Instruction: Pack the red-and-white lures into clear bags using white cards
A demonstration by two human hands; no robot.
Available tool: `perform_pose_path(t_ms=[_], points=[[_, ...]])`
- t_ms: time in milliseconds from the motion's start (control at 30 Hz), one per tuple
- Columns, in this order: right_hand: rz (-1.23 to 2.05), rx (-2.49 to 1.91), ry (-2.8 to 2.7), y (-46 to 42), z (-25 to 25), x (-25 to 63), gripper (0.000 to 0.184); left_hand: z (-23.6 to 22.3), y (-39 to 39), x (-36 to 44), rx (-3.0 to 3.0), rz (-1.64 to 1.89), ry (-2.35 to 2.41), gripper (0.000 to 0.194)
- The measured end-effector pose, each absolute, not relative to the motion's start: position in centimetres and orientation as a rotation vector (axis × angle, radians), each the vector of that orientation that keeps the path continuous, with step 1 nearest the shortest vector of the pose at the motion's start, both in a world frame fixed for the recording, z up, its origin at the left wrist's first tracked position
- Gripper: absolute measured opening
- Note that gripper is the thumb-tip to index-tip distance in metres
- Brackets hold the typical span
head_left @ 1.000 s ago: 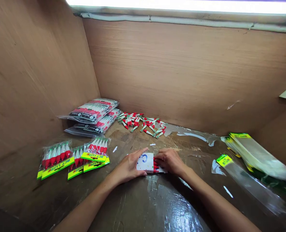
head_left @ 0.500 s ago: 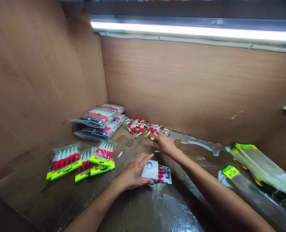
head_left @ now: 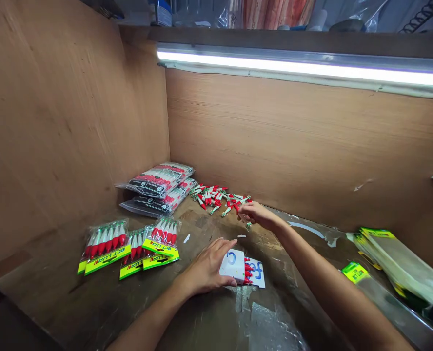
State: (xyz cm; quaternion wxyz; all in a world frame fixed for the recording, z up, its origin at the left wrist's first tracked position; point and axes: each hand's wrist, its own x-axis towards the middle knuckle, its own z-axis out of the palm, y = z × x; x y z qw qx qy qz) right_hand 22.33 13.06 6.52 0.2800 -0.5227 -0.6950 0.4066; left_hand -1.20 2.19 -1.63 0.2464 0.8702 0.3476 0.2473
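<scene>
My left hand [head_left: 211, 265] grips the left end of a white paper sleeve [head_left: 233, 267] with blue marks, thumb and fingers along its opposite edges. Red tips of several fishing lures [head_left: 247, 271] stick out of the sleeve's right side, over a white flap with blue writing. My right hand [head_left: 256, 214] is closed in a pinch on a squid-jig lure [head_left: 248, 226], whose green hooks show below the fingers. Just beyond it lies a loose pile of red-and-white lures [head_left: 216, 197] by the back wall.
Filled lure packs [head_left: 107, 258] with yellow-green headers lie at left. Behind them are stacked clear bags of lures [head_left: 154, 183]. Flat packaging bags [head_left: 388, 243] lie at right. A wooden wall [head_left: 293, 141] and a lit tube lamp [head_left: 293, 66] bound the back.
The camera view has tilted up, showing more of the shelf above. My right hand has drawn a lure from the pile's edge, its hooks now below the fingers. My left hand keeps its hold.
</scene>
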Motion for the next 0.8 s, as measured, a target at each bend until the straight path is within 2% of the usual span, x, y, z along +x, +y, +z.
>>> perform_pose_path(t_ms=[200, 267, 533, 800], points=[[1.22, -1.104, -1.404, 7.4, 5.2, 26.2, 0.058, -1.5, 2.3, -1.2, 2.377, 0.682, 0.928, 0.096], [1.266, -0.973, -1.196, 5.6, 4.9, 27.1, 0.061, -1.7, 2.4, -1.2, 2.385, 0.635, 0.937, 0.098], [1.311, -0.844, -0.914, 0.6, 3.5, 29.7, 0.032, -1.8, 2.8, -1.0, 2.379, 0.544, 0.959, 0.087], [1.351, -0.909, -0.73, 0.7, 0.6, 30.0, 0.038, -0.6, 2.7, -0.6, 2.376, 0.507, 0.944, 0.08]])
